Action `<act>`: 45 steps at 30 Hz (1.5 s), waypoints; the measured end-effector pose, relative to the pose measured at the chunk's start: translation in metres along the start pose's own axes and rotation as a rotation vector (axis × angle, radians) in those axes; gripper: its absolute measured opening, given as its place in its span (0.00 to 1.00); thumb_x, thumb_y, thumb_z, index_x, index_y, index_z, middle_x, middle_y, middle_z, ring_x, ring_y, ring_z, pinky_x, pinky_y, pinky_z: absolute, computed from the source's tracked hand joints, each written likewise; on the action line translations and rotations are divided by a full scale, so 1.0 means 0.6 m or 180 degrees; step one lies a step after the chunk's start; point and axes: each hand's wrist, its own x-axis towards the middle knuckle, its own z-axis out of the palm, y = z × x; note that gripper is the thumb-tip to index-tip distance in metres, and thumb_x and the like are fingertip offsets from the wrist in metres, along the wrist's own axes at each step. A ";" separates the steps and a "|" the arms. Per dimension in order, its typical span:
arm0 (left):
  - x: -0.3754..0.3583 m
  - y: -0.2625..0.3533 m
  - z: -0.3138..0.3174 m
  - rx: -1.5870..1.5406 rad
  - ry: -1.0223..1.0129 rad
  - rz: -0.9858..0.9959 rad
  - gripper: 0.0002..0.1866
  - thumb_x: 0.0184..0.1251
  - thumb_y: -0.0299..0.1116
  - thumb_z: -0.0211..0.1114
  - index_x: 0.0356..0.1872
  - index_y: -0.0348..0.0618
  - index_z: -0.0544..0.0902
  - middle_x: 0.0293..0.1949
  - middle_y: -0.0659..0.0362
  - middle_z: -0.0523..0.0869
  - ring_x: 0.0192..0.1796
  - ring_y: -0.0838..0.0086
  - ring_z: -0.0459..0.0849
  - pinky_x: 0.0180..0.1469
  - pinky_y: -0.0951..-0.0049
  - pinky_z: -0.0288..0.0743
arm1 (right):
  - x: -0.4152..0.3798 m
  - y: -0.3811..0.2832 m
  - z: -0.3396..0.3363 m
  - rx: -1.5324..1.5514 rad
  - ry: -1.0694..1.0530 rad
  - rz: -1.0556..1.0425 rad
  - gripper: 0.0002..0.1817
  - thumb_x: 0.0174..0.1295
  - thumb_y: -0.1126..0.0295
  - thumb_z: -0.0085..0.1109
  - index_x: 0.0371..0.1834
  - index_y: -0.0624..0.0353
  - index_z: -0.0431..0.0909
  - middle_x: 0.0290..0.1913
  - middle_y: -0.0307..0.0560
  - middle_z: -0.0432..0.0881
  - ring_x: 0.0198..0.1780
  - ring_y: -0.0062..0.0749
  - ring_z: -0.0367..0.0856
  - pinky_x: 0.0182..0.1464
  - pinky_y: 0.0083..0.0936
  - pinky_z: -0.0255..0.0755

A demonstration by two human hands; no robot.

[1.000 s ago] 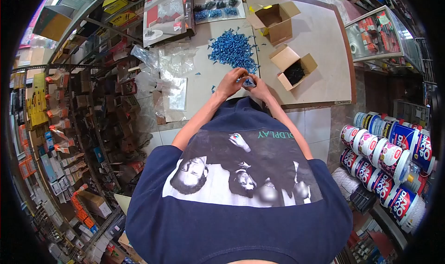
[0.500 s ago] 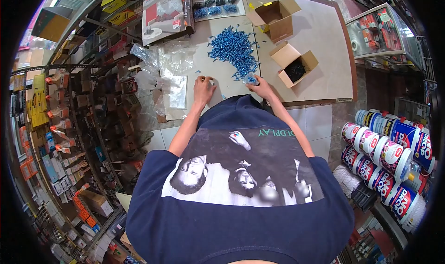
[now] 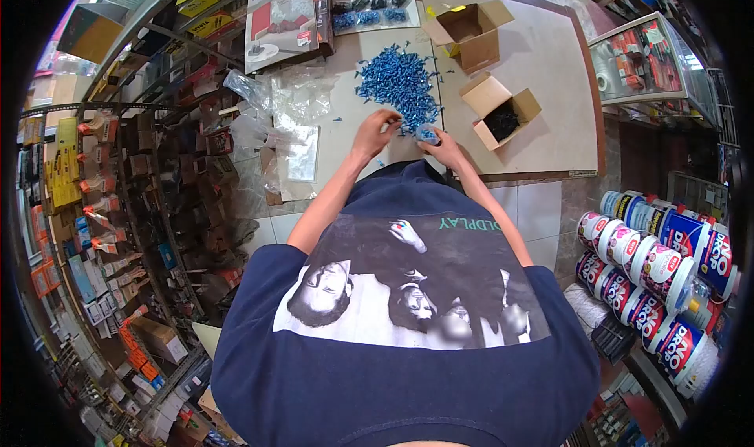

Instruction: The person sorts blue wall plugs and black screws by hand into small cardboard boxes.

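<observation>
A heap of small blue screw-like pieces (image 3: 397, 78) lies on the pale table in front of me. My right hand (image 3: 448, 150) is closed around a small clear plastic container (image 3: 428, 133) with blue pieces in it, at the heap's near edge. Left of it, my left hand (image 3: 375, 133) has its fingers drawn together close to the lower edge of the heap. Whatever sits between those fingertips is too small to make out. One loose blue piece (image 3: 338, 119) rests on the table to the left of that hand.
An open carton (image 3: 479, 50) and a smaller carton holding dark pieces (image 3: 503, 121) stand on the right. Filled clear packs (image 3: 369, 19) lie at the back beside a Vintex box (image 3: 280, 23). Clear plastic bags (image 3: 294, 101) cover the table's left part.
My left hand has moved right and forward, from the bare table to the heap's edge, and its fingers have come together. The right hand with the container stays nearly in place.
</observation>
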 end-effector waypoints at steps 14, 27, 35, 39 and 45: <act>-0.005 -0.016 -0.005 0.0771 -0.0099 0.0204 0.15 0.52 0.36 0.73 0.40 0.43 0.84 0.45 0.49 0.82 0.51 0.55 0.78 0.54 0.61 0.73 | 0.000 0.007 0.001 0.0009 0.0040 -0.0048 0.25 0.54 0.58 0.67 0.54 0.56 0.77 0.40 0.49 0.85 0.42 0.36 0.83 0.48 0.31 0.74; -0.078 -0.132 -0.106 0.1667 0.0605 -0.0455 0.13 0.59 0.25 0.61 0.47 0.44 0.82 0.48 0.54 0.81 0.51 0.57 0.78 0.53 0.60 0.73 | -0.007 -0.004 -0.002 0.0034 -0.0008 0.0078 0.24 0.55 0.57 0.67 0.52 0.56 0.78 0.37 0.46 0.85 0.39 0.32 0.83 0.47 0.29 0.73; -0.005 -0.057 -0.050 0.0804 0.0485 0.0018 0.12 0.58 0.24 0.65 0.44 0.44 0.83 0.43 0.54 0.84 0.45 0.59 0.81 0.51 0.63 0.74 | -0.003 -0.002 -0.001 0.0048 -0.0019 0.0130 0.24 0.55 0.56 0.67 0.53 0.55 0.78 0.36 0.45 0.86 0.40 0.32 0.83 0.47 0.29 0.74; 0.043 0.035 0.001 0.0447 0.0101 0.0566 0.12 0.58 0.26 0.66 0.44 0.43 0.83 0.42 0.56 0.85 0.45 0.61 0.81 0.51 0.63 0.72 | -0.011 -0.014 0.000 -0.0101 0.0134 0.0066 0.26 0.54 0.57 0.68 0.54 0.56 0.78 0.39 0.47 0.85 0.41 0.33 0.84 0.48 0.31 0.74; 0.053 0.072 0.042 0.0528 -0.1058 0.0722 0.14 0.59 0.30 0.67 0.47 0.45 0.82 0.43 0.57 0.85 0.49 0.61 0.80 0.54 0.63 0.70 | -0.012 -0.009 -0.001 0.0010 0.0152 0.0196 0.26 0.55 0.59 0.68 0.56 0.59 0.77 0.42 0.46 0.85 0.44 0.31 0.83 0.49 0.30 0.75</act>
